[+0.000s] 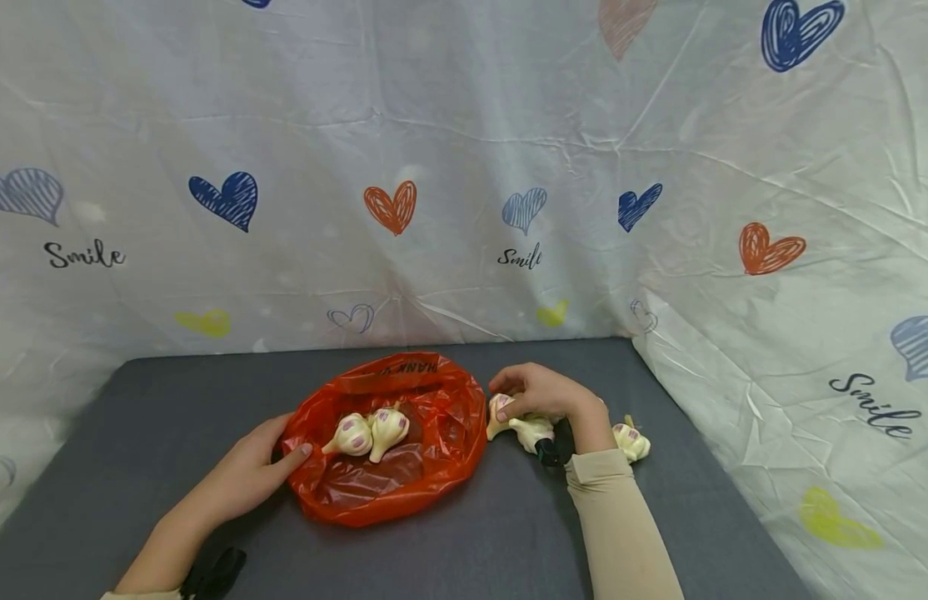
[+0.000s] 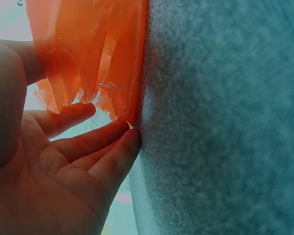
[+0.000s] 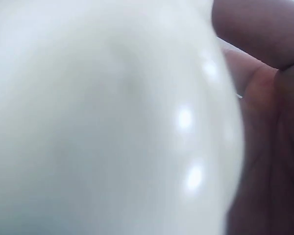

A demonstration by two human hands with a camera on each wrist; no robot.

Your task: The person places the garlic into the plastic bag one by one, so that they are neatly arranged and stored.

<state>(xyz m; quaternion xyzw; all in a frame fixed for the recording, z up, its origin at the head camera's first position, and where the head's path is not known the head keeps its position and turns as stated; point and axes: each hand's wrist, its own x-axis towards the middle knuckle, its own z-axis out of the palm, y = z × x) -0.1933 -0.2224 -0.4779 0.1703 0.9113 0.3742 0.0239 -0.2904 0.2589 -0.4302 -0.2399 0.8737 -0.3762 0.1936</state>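
Observation:
A red plastic bag [image 1: 449,479] lies on the table with its mouth spread wide. Two garlic bulbs, one at the left [image 1: 351,435] and one beside it [image 1: 390,427], sit inside. My left hand [image 1: 265,462] pinches the bag's left rim, thumb over the edge; in the left wrist view the fingers of this hand [image 2: 68,166] touch the orange-looking plastic. Right of the bag, my right hand [image 1: 546,392] has its thumb and fingers around a garlic bulb [image 1: 497,419]. Below that palm lies another bulb [image 1: 533,432]. A pale, glossy, blurred bulb [image 3: 137,122] fills most of the right wrist view.
Another garlic bulb [image 1: 631,442] lies right of my right wrist. Black wrist devices show at the left wrist [image 1: 218,573] and the right [image 1: 548,452]. The dark grey table [image 1: 359,562] ends at a white curtain [image 1: 449,275] with printed hearts, behind and at the right.

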